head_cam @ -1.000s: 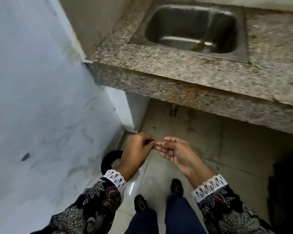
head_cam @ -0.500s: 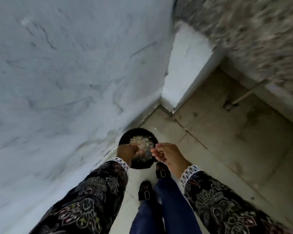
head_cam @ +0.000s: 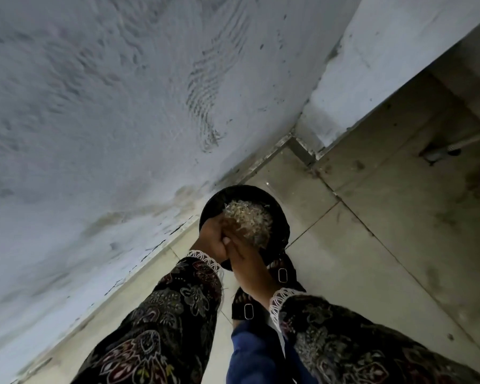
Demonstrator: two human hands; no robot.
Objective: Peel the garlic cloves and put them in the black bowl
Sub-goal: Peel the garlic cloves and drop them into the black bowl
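A black round container (head_cam: 284,225) stands on the floor tiles by the wall, under my hands. It holds a heap of pale papery scraps (head_cam: 251,221) that look like garlic skins. My left hand (head_cam: 212,241) hovers over the container's near left rim with its fingers curled in. My right hand (head_cam: 250,268) lies against it, fingers stretched out towards the heap. The two hands touch, and whatever is between them is hidden. No whole garlic clove shows.
A rough white wall (head_cam: 108,120) fills the left side, close to the container. My two black shoes (head_cam: 281,274) (head_cam: 247,310) stand just behind it on grey floor tiles (head_cam: 372,245). A white pillar (head_cam: 372,65) and a pipe (head_cam: 441,152) are at the upper right.
My view has swung down from the counter and sink to the floor. Both hands have come together and lowered over the black container, which now looks closer.
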